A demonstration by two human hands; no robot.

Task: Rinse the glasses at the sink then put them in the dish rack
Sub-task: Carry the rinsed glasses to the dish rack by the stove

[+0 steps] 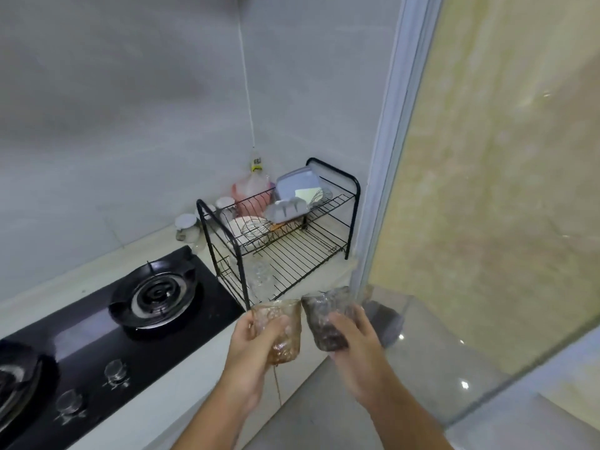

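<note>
Left hand [255, 350] grips an amber textured glass [276, 313], fingers curled round its lower half and thumb on the near side. A thin stream of water [278, 384] drips off the glass bottom below the hand. Right hand [355, 349] grips a darker textured glass [324, 306] the same way, fingers wrapped round it. The two glasses are tilted, rims nearly touching, and held in the air just above the counter [207, 358] edge. The black wire dish rack [305, 251] is ahead of both hands, near but apart from them, standing on the counter in the corner. A clear glass [259, 274] sits on the rack's lower tier, just beyond the left hand. The upper tier holds a grey plastic container [297, 185], a whisk [256, 230] and plates. A black gas stove [97, 336] lies left of the left hand, with its burner [154, 295] forward-left. Lidded jars [186, 227] stand beyond the stove beside the rack.
</note>
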